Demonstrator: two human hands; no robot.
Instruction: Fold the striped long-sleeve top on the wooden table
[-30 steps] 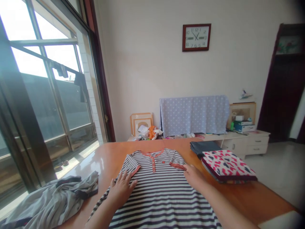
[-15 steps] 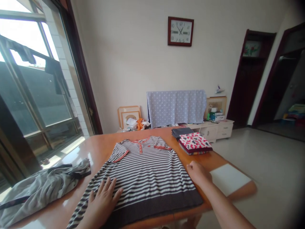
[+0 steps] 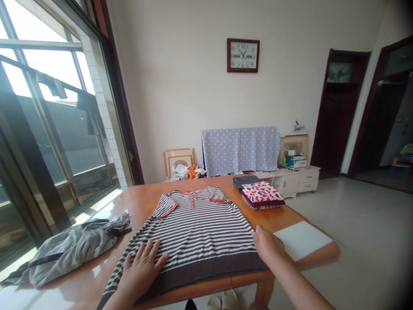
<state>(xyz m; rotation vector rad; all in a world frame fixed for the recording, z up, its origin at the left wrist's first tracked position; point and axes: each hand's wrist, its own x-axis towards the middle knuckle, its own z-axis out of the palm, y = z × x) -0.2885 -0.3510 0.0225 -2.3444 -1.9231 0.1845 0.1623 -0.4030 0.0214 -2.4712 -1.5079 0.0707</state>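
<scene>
A dark-and-white striped shirt [image 3: 196, 226] with orange trim lies spread flat, front up, on the wooden table [image 3: 142, 202]. My left hand [image 3: 142, 269] rests flat on its lower left part, fingers spread. At the shirt's lower right edge my right hand [image 3: 266, 243] touches the cloth with its fingers curled down at the side seam; whether they pinch the cloth is hidden.
A crumpled grey garment [image 3: 71, 245] lies at the table's left. A stack of folded clothes [image 3: 260, 196] with a red-patterned piece on top sits at the far right. A white board [image 3: 301, 237] lies at the right corner. Behind stand a low cabinet [image 3: 297, 178] and a large window [image 3: 48, 120].
Both hands slid from the shirt's shoulders down to its hem area. The view drew back, showing the table's near edge and the doors at the right.
</scene>
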